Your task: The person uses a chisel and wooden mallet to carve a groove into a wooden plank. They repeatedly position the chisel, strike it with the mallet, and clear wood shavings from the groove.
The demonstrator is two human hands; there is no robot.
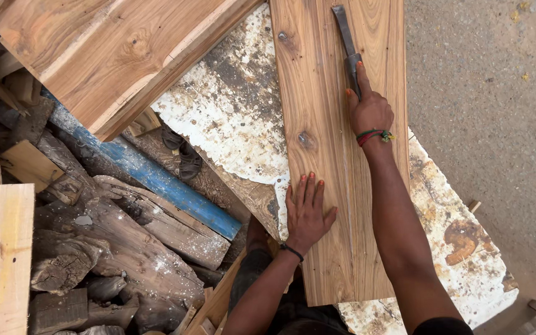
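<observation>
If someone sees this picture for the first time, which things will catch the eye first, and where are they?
First comes the long pale wooden plank in the middle, lying over a stained white sheet. The right hand grips a dark metal chisel-like tool pressed on the plank's upper part, while the left hand lies flat on its lower left edge. On the left, a blue painted beam stands out among rough grey logs.

Head view, steeply down, close overhead.

left hand [306,214] flat, right hand [369,110] gripping
</observation>
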